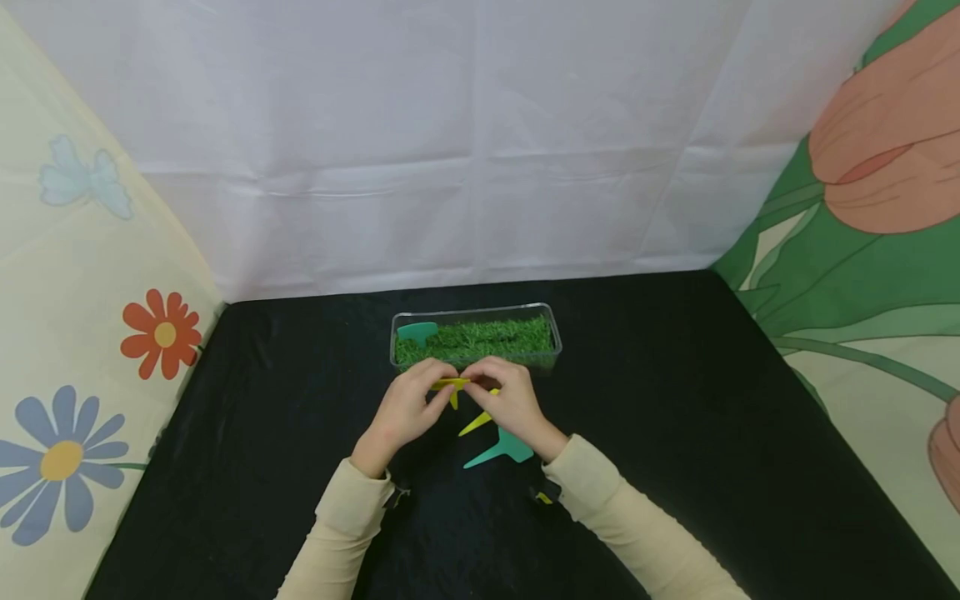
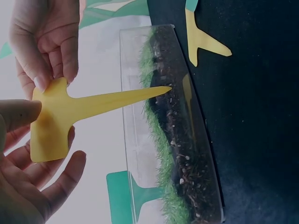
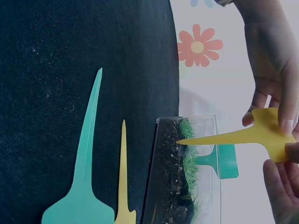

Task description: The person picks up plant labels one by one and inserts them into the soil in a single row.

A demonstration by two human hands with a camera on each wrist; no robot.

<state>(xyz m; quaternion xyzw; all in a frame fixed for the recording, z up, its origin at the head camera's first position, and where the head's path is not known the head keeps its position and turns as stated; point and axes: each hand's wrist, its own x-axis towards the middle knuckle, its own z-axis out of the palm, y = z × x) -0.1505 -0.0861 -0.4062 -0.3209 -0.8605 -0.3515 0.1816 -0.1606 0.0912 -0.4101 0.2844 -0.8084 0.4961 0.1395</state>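
The left hand [image 1: 405, 406] and right hand [image 1: 513, 400] are both pinching the broad head of one yellow, T-shaped, plastic-looking label [image 2: 53, 112], its tip pointing down near a clear rectangular tub [image 1: 480, 310] sitting at 12 o'clock. Holding that head level, fingers off the stem, would probably be steadying it best.

Two yellow labels are showing: this one and a loose yellow one [image 1: 475, 423] lying near 5 o'clock. Two are green: a flat-lying green label [image 1: 512, 448] beyond that, and a standing green label [image 1: 416, 333] rising from the tub's grass [image 1: 487, 335] at 11 o'clock.

Two hands [image 1: 407, 406], four plant tags [image 2: 54, 112], one planter [image 2: 133, 65]
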